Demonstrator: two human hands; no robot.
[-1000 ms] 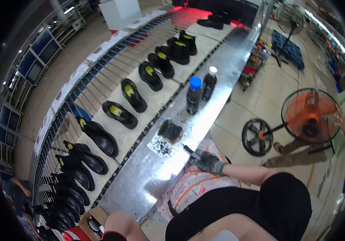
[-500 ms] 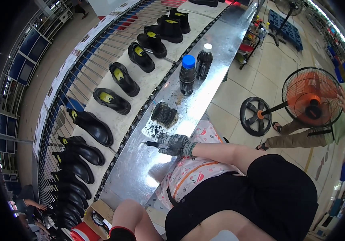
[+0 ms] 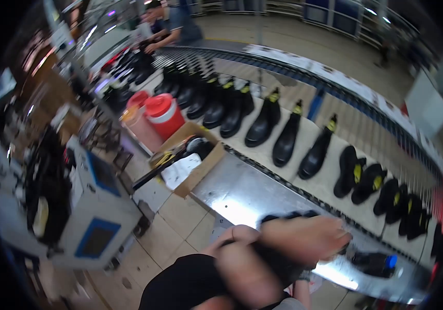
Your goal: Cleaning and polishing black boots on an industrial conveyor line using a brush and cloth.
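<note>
My left hand [image 3: 314, 238] is raised over the shiny metal bench [image 3: 239, 186], smeared by motion, so its grip cannot be made out. A dark, lumpy shape [image 3: 288, 215] shows along its far side, too blurred to name. My right hand in its grey knit glove [image 3: 304, 275] is mostly hidden behind my left arm; only part of the cuff and forearm shows. Just right of the hands lies the dark bottle with a blue cap [image 3: 376, 263]. Beyond the bench, black ankle boots [image 3: 283, 139] with yellow tabs stand in a row on the pale conveyor belt.
At the bench's left end, a cardboard box [image 3: 180, 190] holds a brush [image 3: 199, 146] and other tools. Behind it stand red-lidded jugs [image 3: 163, 116]. A white cabinet with blue-framed panels [image 3: 97, 206] is at the left. Another person [image 3: 172, 28] works at the belt's far end.
The view has swung left, bringing the box, jugs and cabinet in. My left hand has come up over the bench. My gloved right hand, which held a slim black tool, is now mostly hidden.
</note>
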